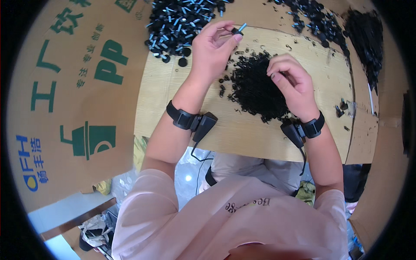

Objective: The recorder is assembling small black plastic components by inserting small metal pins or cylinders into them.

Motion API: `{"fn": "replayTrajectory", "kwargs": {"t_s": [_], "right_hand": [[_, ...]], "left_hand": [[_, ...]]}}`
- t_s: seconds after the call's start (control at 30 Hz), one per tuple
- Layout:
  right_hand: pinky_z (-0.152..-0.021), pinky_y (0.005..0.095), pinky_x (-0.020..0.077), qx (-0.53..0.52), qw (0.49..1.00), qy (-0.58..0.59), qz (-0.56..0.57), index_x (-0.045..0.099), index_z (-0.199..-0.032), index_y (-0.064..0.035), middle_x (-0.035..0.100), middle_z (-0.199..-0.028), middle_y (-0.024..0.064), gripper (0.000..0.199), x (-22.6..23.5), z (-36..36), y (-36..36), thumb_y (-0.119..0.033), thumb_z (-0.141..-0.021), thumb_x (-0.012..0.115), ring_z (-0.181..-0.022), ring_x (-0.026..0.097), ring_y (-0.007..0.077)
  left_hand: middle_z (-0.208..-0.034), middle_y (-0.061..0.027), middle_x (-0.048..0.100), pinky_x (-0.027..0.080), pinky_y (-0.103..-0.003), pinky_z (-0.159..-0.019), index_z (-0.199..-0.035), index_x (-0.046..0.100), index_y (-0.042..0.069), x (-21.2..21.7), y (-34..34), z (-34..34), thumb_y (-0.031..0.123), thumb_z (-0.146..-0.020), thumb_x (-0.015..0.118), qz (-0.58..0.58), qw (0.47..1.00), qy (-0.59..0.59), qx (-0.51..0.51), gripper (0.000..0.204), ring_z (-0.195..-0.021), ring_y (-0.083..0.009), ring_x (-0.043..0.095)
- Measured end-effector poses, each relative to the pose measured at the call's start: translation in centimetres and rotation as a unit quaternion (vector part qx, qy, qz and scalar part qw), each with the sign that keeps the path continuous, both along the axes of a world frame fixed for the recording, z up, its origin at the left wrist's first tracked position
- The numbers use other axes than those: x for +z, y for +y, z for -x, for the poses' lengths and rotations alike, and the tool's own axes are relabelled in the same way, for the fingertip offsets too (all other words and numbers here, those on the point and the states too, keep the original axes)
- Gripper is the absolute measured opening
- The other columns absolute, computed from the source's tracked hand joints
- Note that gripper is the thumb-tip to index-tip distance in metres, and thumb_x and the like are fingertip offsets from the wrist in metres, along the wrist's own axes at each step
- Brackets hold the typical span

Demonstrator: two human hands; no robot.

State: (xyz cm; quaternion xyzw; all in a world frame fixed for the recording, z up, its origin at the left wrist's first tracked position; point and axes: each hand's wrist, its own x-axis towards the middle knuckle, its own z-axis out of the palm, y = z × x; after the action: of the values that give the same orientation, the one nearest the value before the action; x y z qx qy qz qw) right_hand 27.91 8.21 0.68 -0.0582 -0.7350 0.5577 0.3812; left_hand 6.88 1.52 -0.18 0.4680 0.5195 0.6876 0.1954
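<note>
Just above centre of the frame, a small black knob with a pale blue stud (238,29) is pinched in the fingertips of the left hand (212,50); a steady pinch with the stud end pointing outward should serve. The right hand (291,84), fingers curled, seems to pick a small ring from the black pile (255,89), though I cannot tell its grip. Bare board (182,99) lies lower left; the finished heap (177,24) crowds the top edge.

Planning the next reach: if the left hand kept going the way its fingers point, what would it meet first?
Probably the heap of black knobs with blue stems, just beyond the left hand, which pinches one such knob; height above the table is unclear.
</note>
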Motion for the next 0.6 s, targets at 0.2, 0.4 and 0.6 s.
{"fn": "replayTrajectory", "kwargs": {"t_s": [0.2, 0.4, 0.6], "right_hand": [[-0.080, 0.0298, 0.0469, -0.053, 0.985, -0.141, -0.090, 0.068, -0.085, -0.0024, 0.066, -0.087, 0.0062, 0.009, -0.4, -0.3, 0.8, 0.000, -0.077, 0.072, -0.084, 0.061, 0.0194], [-0.085, 0.0299, 0.0500, -0.064, 0.988, -0.111, -0.087, 0.070, -0.091, -0.0021, 0.070, -0.095, 0.0091, 0.014, 0.0, 0.4, -0.1, 0.005, -0.079, 0.068, -0.091, 0.065, 0.0218], [-0.086, 0.0318, 0.0524, -0.062, 0.986, 0.026, -0.153, 0.069, -0.094, -0.0034, 0.071, -0.106, 0.0110, 0.026, 0.3, -0.6, 0.2, 0.013, -0.083, 0.053, -0.098, 0.068, 0.0254]], "left_hand": [[-0.103, -0.0092, 0.066, 0.053, -0.027, -0.086, -0.104, 0.069, -0.002, 0.7, -1.1, 5.7, 0.008, -0.080, 0.075, 0.084, 0.952, 0.189, 0.224, 0.026, -0.099, -0.0158, 0.063], [-0.097, -0.0108, 0.069, 0.048, -0.039, -0.088, -0.095, 0.073, 0.007, -0.9, -2.0, 7.9, 0.021, -0.074, 0.078, 0.174, 0.818, 0.409, 0.366, 0.026, -0.097, -0.0288, 0.062], [-0.101, -0.0110, 0.068, 0.045, -0.041, -0.090, -0.097, 0.073, 0.009, -1.2, -0.7, 8.2, 0.029, -0.075, 0.076, 0.126, 0.778, 0.475, 0.391, 0.030, -0.098, -0.0320, 0.060]]}}
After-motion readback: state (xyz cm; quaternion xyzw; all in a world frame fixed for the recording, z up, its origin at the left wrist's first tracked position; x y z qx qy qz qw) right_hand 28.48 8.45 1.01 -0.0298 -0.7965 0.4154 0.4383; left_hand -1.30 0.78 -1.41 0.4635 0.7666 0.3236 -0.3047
